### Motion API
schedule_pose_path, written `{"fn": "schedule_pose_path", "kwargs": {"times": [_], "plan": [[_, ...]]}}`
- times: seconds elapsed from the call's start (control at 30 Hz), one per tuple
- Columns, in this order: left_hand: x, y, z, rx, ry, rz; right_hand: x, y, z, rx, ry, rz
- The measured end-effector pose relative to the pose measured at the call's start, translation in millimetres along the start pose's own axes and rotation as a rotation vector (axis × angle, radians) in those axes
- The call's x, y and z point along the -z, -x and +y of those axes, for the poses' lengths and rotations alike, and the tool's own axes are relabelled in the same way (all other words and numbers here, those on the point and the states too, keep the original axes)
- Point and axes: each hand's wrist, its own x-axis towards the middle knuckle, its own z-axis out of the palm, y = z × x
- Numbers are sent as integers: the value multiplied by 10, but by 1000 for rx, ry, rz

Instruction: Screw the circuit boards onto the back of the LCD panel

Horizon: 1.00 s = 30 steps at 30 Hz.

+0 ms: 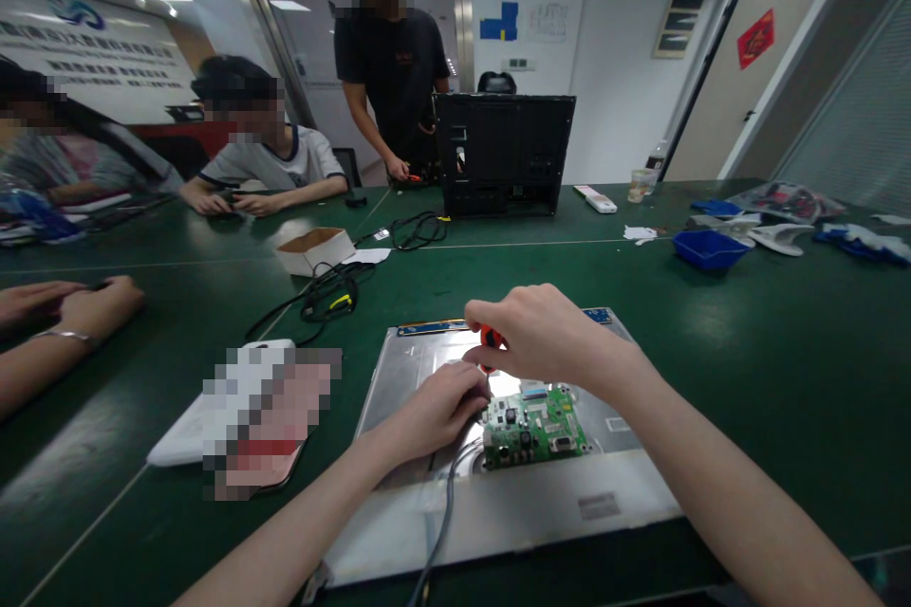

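My right hand (537, 334) is wrapped round the orange and black handle of a screwdriver (490, 341), held upright over a green circuit board (537, 427). Its shaft points down at the board's upper left corner. There my left hand (448, 403) has its fingers curled and pressed close to the shaft and the board's edge; whether they pinch anything is hidden. The board lies on the metal back of a display panel (498, 517), which is flat on the table. A grey cable (447, 512) runs from the board's left side toward me.
Left of the panel lie a white case (206, 422) and a pinkish phone-like item (285, 436). Black cables (331, 294) and an open box (315, 251) are beyond. A black monitor housing (505, 156) stands at the back, a blue tray (708, 249) at right. Co-workers sit and stand around.
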Motion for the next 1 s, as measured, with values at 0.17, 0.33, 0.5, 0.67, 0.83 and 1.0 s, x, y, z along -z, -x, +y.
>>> {"fn": "schedule_pose_path", "kwargs": {"times": [0.17, 0.33, 0.5, 0.67, 0.83, 1.0], "plan": [[6, 9, -10, -5, 13, 1, 33, 19, -6, 28, -55, -23], [37, 1, 51, -16, 4, 8, 12, 1, 2, 1, -7, -6], [41, -5, 59, -33, -9, 15, 13, 5, 27, -1, -3, -13], [34, 1, 56, -28, 2, 13, 71, 33, 79, -20, -47, 9], [66, 18, 101, -6, 11, 21, 146, 58, 148, -56, -69, 20], [81, 7, 53, 42, 1, 170, 193, 80, 211, -109, -12, 46]]}}
